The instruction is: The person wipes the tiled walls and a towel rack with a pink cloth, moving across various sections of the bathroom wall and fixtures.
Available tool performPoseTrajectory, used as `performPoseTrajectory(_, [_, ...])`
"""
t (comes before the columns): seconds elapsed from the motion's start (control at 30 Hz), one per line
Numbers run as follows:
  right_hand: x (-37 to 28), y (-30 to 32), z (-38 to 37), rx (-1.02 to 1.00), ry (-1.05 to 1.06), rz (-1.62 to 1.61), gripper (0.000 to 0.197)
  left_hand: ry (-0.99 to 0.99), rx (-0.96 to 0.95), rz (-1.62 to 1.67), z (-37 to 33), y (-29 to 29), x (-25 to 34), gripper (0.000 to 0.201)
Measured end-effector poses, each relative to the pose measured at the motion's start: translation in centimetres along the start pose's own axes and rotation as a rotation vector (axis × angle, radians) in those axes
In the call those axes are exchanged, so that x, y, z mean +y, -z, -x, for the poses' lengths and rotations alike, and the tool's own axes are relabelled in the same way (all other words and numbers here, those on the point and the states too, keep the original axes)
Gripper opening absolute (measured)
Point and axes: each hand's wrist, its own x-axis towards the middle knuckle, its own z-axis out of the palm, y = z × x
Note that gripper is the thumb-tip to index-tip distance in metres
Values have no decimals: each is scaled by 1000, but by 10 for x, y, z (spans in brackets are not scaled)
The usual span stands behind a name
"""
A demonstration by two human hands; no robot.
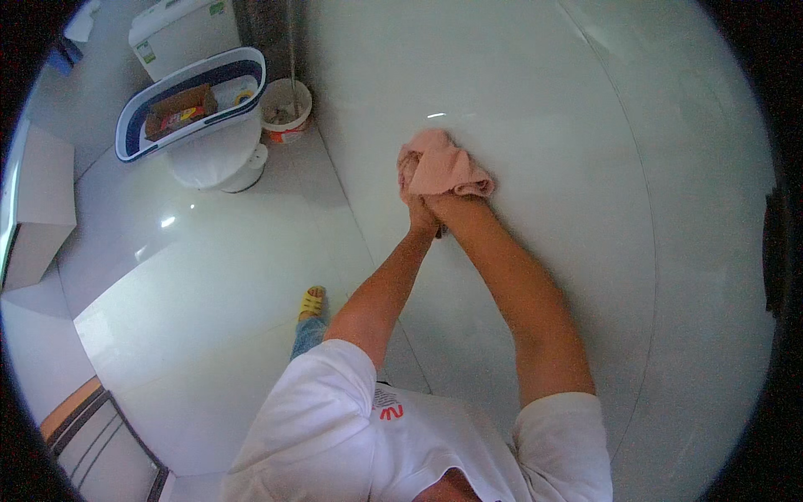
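A crumpled pink cloth [442, 163] is bunched against the smooth grey tiled wall [535, 100]. Both my arms reach out to it, and my hands come together at its lower edge. My left hand [421, 216] grips the cloth from the left, its fingers mostly covered by the folds. Close beside it, my right hand [452, 206] is on the cloth too, with its fingers hidden underneath. A small dark thing shows between my wrists, too little of it to name.
At the upper left, a blue-and-white oblong tub [191, 102] with a cardboard box inside sits on a white toilet [219, 163]. Beside it stands a white bucket [286, 109] with a pole in it. A dark-framed rack [109, 439] is at the lower left. My foot wears a yellow sandal [312, 299].
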Motion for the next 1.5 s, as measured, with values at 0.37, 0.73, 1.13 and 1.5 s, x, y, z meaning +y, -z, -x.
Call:
performPoseTrajectory(0.37, [111,-106,131,224,233,-136,19,255,-164,65,168,-42,-53,51])
performPoseTrajectory(0.73, [153,-130,302,163,41,-270,24,248,-257,37,329,-60,-77,49])
performPoseTrajectory(1.13, [174,-38,460,-88,-25,-82,32,205,-543,194,458,-88,-50,47])
performPoseTrajectory(1.5, [108,23,522,130,278,-233,41,108,-772,454,366,-58,140,42])
